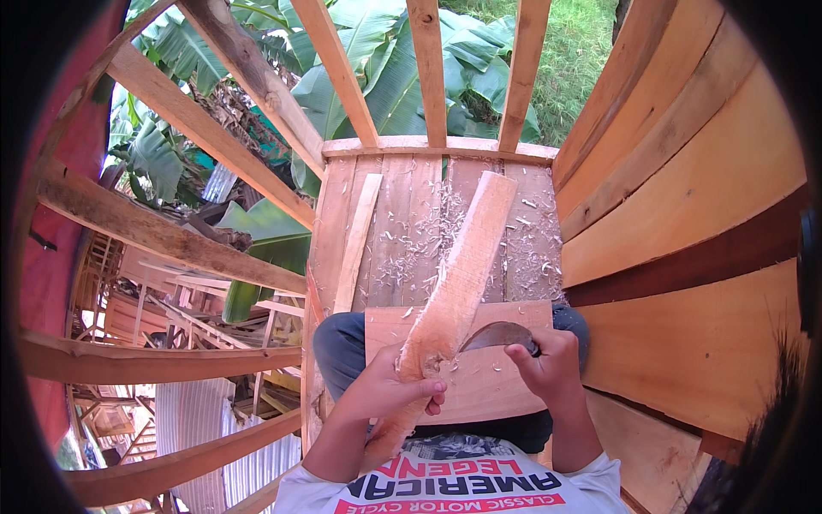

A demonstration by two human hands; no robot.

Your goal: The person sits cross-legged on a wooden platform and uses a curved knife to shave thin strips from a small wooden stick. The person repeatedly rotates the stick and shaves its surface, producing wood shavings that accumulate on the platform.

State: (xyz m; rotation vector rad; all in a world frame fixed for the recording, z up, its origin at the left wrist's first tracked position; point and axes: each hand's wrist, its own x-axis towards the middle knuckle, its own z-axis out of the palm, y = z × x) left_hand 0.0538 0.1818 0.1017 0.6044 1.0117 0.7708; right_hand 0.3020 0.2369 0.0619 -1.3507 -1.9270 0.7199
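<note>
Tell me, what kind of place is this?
Probably a raised wooden hut still being built outdoors: open timber framing, a plank floor strewn with wood shavings, banana leaves beyond.

Long wood piece point(462, 265): pale tan, pinkish raw grain, rough-cut streaks. Curved blade point(499, 334): dark grey-brown, dull. Board on lap point(488, 385): light orange-tan, faint grain. Plank floor point(402, 223): weathered brown, speckled with cream shavings point(411, 248). Trousers point(338, 347): dark slate. Shirt point(445, 488): white, red and navy lettering. Wall planks point(685, 197) at 3 o'clock: orange, one dark red-brown band. Leaves point(402, 77) at 12 o'clock: green.
</note>
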